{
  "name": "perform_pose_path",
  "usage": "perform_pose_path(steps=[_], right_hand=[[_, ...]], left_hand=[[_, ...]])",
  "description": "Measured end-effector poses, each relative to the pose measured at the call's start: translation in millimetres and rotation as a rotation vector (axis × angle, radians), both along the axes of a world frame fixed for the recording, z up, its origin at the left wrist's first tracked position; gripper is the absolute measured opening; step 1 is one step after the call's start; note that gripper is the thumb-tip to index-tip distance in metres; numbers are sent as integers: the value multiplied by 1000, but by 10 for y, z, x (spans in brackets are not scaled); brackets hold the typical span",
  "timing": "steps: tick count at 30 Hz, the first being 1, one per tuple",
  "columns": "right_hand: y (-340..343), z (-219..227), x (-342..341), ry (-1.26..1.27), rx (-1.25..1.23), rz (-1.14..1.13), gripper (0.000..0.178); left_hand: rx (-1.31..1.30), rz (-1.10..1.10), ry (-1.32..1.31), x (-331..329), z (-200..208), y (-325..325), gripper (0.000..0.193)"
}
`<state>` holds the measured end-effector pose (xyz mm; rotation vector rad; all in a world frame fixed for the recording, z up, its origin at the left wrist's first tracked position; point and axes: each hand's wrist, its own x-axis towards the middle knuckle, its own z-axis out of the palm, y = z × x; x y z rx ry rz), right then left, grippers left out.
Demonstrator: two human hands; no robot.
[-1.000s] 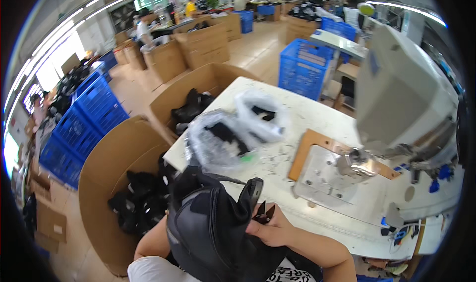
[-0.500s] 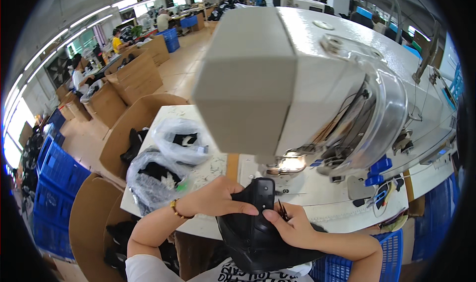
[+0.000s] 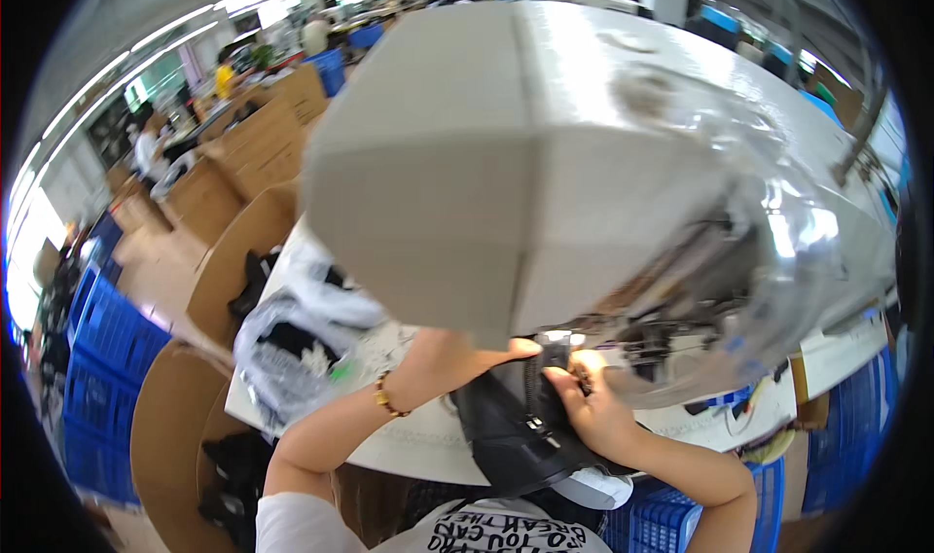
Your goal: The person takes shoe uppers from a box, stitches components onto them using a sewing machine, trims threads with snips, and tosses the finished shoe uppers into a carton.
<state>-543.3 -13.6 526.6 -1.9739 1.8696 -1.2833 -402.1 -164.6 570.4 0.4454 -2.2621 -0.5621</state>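
A black leather-like piece (image 3: 516, 436) with a zip hangs over the front edge of the sewing table, its top end at the sewing area of a large white sewing machine (image 3: 428, 183). My left hand (image 3: 438, 363) grips its upper left side; the fingertips are at the top end and part of the hand is hidden behind the machine head. My right hand (image 3: 598, 417) pinches the upper right side. A small dark item shows between the right fingers, too blurred to name now; earlier a dark pointed tool stuck out there.
Clear plastic bags (image 3: 292, 349) with black and white pieces lie on the table's left. Cardboard bins (image 3: 175, 436) stand beside it. Blue crates (image 3: 112, 358) are stacked far left, and another blue crate (image 3: 662, 519) is below right. Blue-handled scissors (image 3: 730, 397) lie on the table's right. People sit in the background.
Both hands have moved the black piece up and forward, its top end now at the sewing area. My view has moved closer to the machine head, which fills more of the picture.
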Motion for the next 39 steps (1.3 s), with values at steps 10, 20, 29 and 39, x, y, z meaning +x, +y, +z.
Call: perform_pose_path(steps=[10,20,29,39], right_hand=[[-138,242,98,-276,175,-155,21],[-147,345,91,-437,273,-118,21],[-153,355,109,-486,256,-98,21],[-178,337,152,-537,185,-80,21]], left_hand=[[207,750,-549,1834,-644,-952,14],[-90,484,-845,2312,-1024,-1290,25],[-184,292,-1044,2328,-984,-1135,32],[108,806,-717,2289,-1264,-1028,21]])
